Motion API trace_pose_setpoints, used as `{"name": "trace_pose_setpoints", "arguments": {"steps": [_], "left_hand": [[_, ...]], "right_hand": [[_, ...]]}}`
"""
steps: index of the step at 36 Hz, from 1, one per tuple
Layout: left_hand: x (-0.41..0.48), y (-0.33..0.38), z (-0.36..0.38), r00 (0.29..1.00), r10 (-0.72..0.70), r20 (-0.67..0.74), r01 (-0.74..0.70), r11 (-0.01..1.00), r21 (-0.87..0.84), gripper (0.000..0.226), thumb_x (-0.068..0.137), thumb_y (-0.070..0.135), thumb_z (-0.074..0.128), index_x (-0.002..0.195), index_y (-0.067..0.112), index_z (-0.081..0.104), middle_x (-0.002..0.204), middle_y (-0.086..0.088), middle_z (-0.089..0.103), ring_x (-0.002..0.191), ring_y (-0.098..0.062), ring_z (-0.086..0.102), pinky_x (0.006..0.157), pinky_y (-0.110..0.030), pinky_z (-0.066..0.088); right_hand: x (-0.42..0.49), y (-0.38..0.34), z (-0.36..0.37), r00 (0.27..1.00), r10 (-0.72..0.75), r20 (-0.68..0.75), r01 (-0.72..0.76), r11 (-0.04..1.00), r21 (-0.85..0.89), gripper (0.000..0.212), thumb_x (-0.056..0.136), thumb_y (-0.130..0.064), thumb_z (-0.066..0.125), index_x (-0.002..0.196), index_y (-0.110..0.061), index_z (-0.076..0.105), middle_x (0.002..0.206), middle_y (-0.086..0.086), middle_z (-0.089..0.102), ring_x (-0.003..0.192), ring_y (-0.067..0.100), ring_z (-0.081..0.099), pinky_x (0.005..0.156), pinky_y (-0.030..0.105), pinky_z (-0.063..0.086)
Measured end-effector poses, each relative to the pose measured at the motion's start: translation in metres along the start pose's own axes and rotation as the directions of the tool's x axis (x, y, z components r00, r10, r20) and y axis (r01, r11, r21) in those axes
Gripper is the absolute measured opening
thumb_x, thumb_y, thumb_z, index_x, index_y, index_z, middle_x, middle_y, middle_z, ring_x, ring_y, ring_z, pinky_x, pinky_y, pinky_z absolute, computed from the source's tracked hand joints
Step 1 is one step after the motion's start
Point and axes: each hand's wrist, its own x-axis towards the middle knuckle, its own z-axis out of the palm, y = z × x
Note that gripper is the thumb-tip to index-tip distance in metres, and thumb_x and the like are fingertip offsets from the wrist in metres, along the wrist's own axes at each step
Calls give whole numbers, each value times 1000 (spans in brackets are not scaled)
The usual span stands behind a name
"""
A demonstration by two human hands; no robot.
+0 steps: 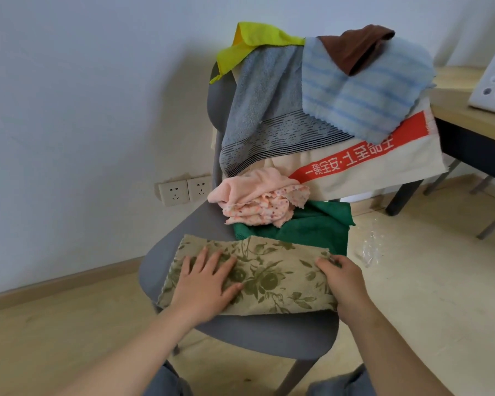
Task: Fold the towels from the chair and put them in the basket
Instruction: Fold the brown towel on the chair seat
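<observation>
- Grey chair (180, 230) carries the whole pile; no basket in view
- Cream towel (383, 167) hangs over the backrest at 2 o'clock of the seat. Its red band carries white Chinese characters, seen upside down. The near end looks like "安全第一"; the far end is covered
- Grey towel (257, 110) with dark woven stripes hangs at 12 o'clock, thick and heavy-looking
- Floral towel (277, 275), the piece in hand, lies flat along the seat's front edge at 6 o'clock, apparently already doubled lengthwise
- It is judged light, soft and limp, and won't hold a crease unless pinned, so it is best taken by a short end or its corners
- Blue striped cloth (363, 90) lies on the cream towel at 1 o'clock, with brown and yellow cloths above it
- Green cloth (312, 232) and crumpled pink cloth (257, 198) sit mid-seat, just behind the floral towel
- Left hand (203, 284) lies flat, fingers spread, pressing the towel's 9 o'clock half
- Right hand (343, 284) is curled round the 3 o'clock short edge, gripping it
- Two wall sockets (183, 190) at 9 o'clock, unlabelled
</observation>
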Motion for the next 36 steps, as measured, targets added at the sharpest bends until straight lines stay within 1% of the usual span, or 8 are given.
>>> {"name": "trace_pose_setpoints", "arguments": {"steps": [5,8,12,16,21,28,32,36], "left_hand": [[-6,14,-7,987,-54,-151,41,995,-90,64,88,63,35,145,37,21,153,4,21,142,-21,11,114,-41,12],[-7,13,-23,949,-174,-264,47,904,-425,37,87,37,54,123,37,49,124,8,50,117,-14,44,94,-28,37],[-4,3,-46,939,-342,21,186,457,-870,14,94,19,50,96,27,61,95,5,61,74,-8,59,58,-19,43],[-5,-18,-56,895,-253,367,329,-180,-927,26,96,34,46,99,15,63,84,-6,64,60,-16,65,42,-22,48],[-6,-41,-49,874,-121,471,415,-320,-852,54,87,63,43,95,15,67,83,-10,72,75,-25,66,67,-34,53],[-9,-42,-40,898,-328,293,356,153,-922,45,82,26,70,123,20,53,116,-10,61,103,-26,60,95,-43,48],[-12,-40,-44,937,-343,66,155,239,-958,46,89,13,61,120,43,44,98,-1,65,82,-14,66,65,-22,48],[-10,-50,-38,943,-331,-18,172,535,-827,42,91,6,42,98,46,55,112,12,55,76,-2,53,62,-16,39]], "right_hand": [[-6,-22,-11,995,65,77,-75,989,127,7,84,-11,64,86,-15,59,84,10,66,70,22,64,53,25,48],[-12,-41,0,990,26,135,-52,980,191,9,85,-8,62,90,-15,59,89,12,66,75,24,65,58,29,51],[-26,-64,32,968,-56,245,3,977,211,16,85,-10,63,98,-18,58,86,7,68,67,16,68,52,27,53],[-42,-68,77,927,-103,362,54,988,141,24,84,-10,65,105,-17,56,99,9,64,83,22,64,74,34,54],[-59,-52,114,795,-71,602,103,995,-19,27,88,-29,61,112,-32,48,88,-1,63,57,7,54,43,16,40],[-45,-19,103,935,-166,313,219,965,-141,11,89,-20,56,84,-30,58,77,-6,60,54,2,50,50,12,39],[-36,-4,90,951,-196,238,264,915,-304,13,86,-21,57,80,-32,52,74,-9,56,62,4,53,50,17,38],[-35,3,90,944,-101,315,219,903,-369,17,85,-32,61,96,-27,50,86,-6,53,73,7,52,57,22,39]]}}
